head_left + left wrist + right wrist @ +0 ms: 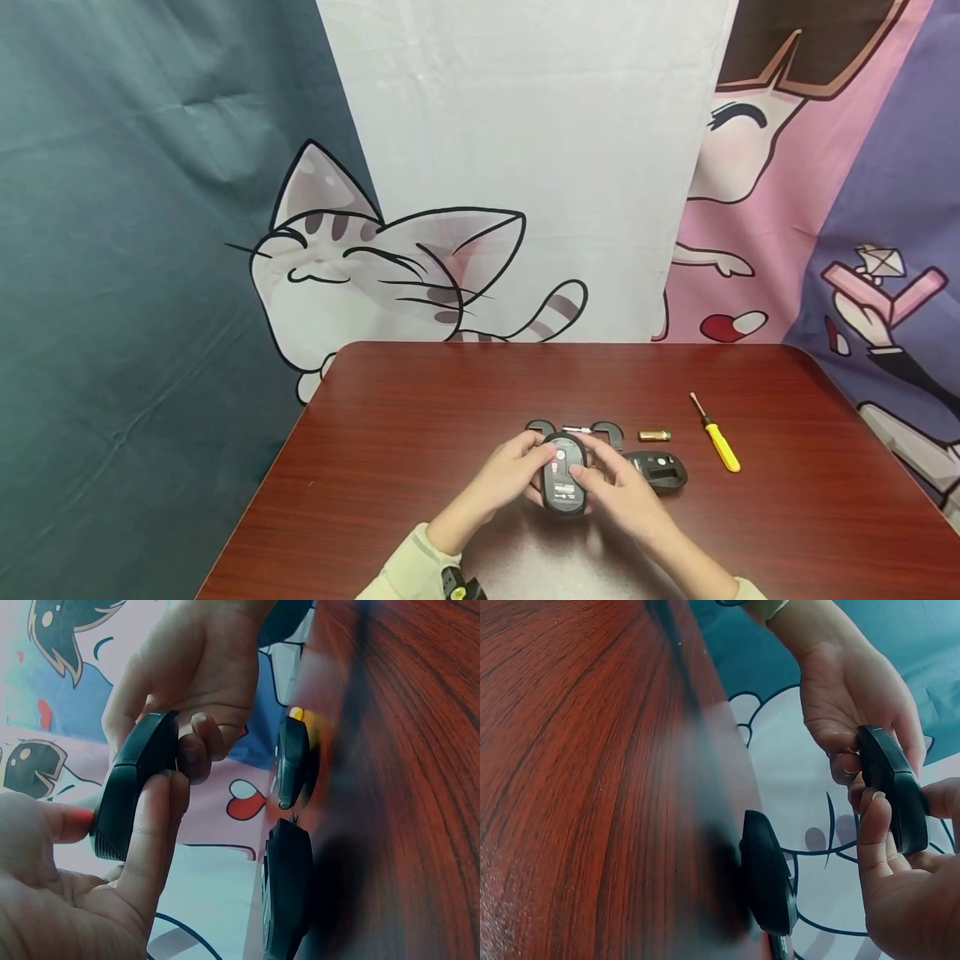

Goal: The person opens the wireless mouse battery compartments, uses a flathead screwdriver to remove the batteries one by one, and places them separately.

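Both hands hold a black computer mouse (564,487) above the table, its labelled underside facing up in the head view. My left hand (504,477) grips its left side, with the thumb over the underside and fingers beneath. On the other side, my right hand (628,498) grips it with the thumb pressed on the underside. In the left wrist view, the left fingers lie along the shell of the held mouse (124,799). A second black mouse (663,473) lies bottom up beside my right hand, showing an elongated recess.
Beyond the hands lie two dark curved pieces (607,433) with a slim silvery item (576,429) between them. A small battery (654,435) lies behind the second mouse. Farther right is a yellow-handled screwdriver (723,448). Printed cloth hangs behind the brown table (360,483).
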`<control>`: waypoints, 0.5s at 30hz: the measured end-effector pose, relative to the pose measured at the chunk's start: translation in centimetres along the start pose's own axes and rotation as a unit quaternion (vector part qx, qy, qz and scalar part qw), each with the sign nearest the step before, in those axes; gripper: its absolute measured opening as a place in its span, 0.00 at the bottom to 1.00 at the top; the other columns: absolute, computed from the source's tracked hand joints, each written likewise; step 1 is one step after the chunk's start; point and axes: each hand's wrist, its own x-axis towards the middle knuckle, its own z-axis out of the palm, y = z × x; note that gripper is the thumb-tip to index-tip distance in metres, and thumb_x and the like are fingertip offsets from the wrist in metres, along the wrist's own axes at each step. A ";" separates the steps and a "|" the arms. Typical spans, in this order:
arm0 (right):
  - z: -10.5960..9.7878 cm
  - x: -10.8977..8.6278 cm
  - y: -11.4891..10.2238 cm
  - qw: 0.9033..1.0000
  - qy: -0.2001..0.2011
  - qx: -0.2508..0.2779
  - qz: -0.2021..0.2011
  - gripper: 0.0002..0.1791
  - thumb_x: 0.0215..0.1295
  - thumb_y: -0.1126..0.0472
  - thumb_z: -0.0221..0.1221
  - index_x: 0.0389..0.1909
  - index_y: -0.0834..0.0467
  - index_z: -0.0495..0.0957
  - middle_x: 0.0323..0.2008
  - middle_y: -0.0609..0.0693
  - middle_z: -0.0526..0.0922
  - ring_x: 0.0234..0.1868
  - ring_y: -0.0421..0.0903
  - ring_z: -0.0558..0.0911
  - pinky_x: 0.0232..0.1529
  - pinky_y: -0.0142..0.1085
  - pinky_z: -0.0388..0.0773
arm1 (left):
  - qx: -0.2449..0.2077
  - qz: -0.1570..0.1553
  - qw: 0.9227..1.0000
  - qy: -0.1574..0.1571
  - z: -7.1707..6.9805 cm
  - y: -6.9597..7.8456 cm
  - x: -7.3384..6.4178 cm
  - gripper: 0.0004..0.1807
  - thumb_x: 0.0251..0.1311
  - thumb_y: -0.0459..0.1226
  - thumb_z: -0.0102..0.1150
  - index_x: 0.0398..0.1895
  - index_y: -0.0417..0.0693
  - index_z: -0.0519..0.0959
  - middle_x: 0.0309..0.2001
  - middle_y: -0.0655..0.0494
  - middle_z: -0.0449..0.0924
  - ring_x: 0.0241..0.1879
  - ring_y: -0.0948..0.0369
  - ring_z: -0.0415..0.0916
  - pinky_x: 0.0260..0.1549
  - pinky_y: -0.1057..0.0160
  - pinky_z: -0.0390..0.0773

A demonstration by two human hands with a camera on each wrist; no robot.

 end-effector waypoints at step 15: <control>0.6 -0.1 -0.1 0.999 0.030 -0.036 0.004 0.25 0.70 0.56 0.63 0.66 0.54 0.74 0.40 0.54 0.81 0.41 0.43 0.80 0.42 0.33 0.81 | 0.078 0.028 0.996 0.030 0.0 -0.2 0.2 0.14 0.72 0.49 0.53 0.36 0.50 0.79 0.29 0.56 0.82 0.22 0.62 0.77 0.25 0.62 0.83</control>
